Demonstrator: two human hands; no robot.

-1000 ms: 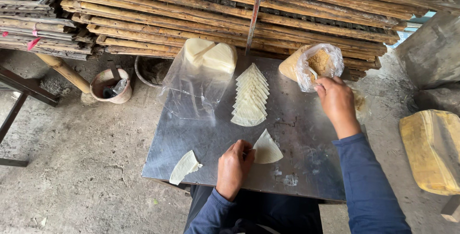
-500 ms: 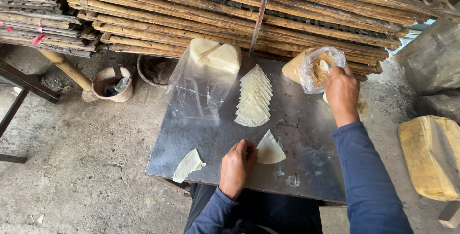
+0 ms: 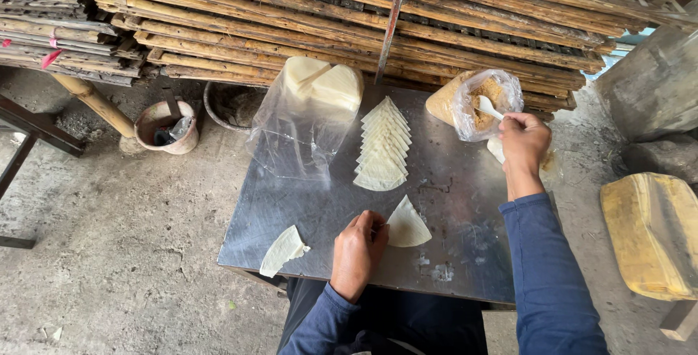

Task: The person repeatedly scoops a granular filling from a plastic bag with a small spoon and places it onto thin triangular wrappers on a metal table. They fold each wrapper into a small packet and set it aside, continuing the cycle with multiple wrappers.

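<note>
The left hand [image 3: 358, 252] presses its curled fingers on the edge of 1 wedge-shaped wrapper [image 3: 407, 226] lying on the metal table [image 3: 465, 202]. The right hand [image 3: 525, 140] grasps a white spoon [image 3: 487, 107] dipped into a plastic bag of brown filling [image 3: 483, 102]. A fanned row of wrappers [image 3: 383, 146] lies between them.

Stacked bamboo poles [image 3: 305, 13], clay pot [image 3: 167, 126], yellow sack [image 3: 651, 231].
</note>
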